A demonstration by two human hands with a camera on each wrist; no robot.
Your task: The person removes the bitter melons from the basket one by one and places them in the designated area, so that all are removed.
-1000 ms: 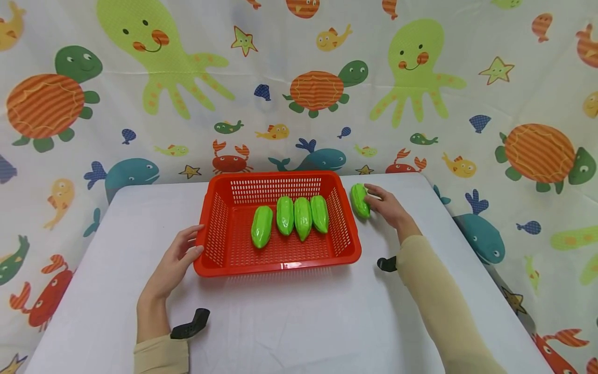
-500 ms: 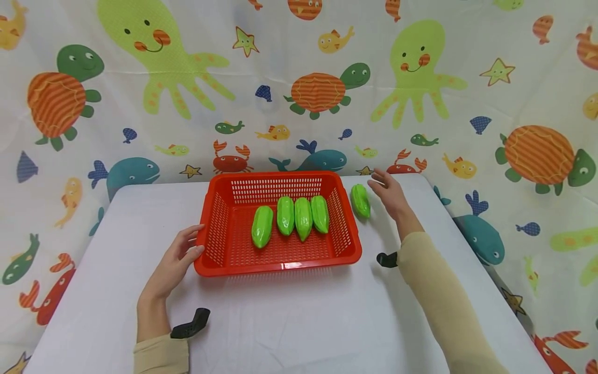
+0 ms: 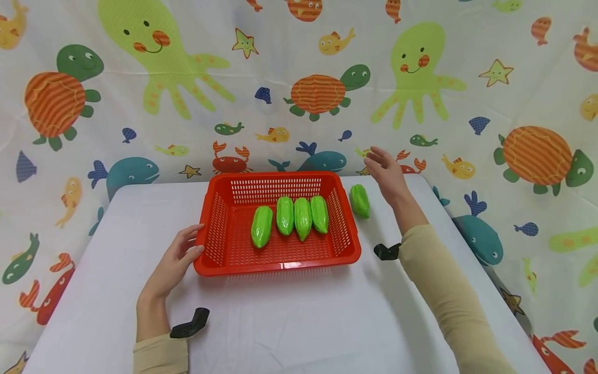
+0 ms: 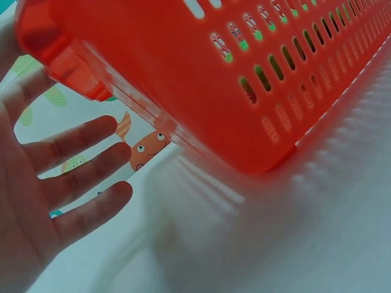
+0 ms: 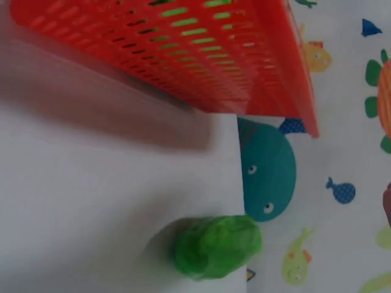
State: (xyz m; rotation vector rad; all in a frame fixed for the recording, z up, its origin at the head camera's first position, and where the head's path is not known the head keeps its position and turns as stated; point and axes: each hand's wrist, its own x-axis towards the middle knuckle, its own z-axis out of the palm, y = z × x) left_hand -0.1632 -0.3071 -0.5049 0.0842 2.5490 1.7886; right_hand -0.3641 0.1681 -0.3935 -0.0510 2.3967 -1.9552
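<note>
My left hand (image 3: pixel 175 257) is at the left rim of a red plastic basket (image 3: pixel 280 267), with thumb and fingertips right at the rim. In the left wrist view its fingers (image 4: pixel 85 204) are extended and spread below the rim. Several glossy green, ridged, elongated fruits (image 3: pixel 261 227) lie in the basket, most of them side by side right of its middle. One more such green fruit (image 3: pixel 359 201) lies on the table just right of the basket, and the right wrist view shows this fruit (image 5: pixel 218 246) end-on. My right hand (image 3: pixel 389 174) is raised beyond and right of it, fingers loosely extended, holding nothing.
The basket stands on a white-covered table (image 3: pixel 289 322). Behind and at the sides hangs a curtain (image 3: pixel 280 47) printed with sea animals. A black wrist device (image 3: pixel 190 323) sits on the left wrist, another black device (image 3: pixel 388 252) on the right.
My right hand has drawn off the loose green fruit and risen up and away toward the curtain. The fruit stays on the table. The left hand and basket keep their places.
</note>
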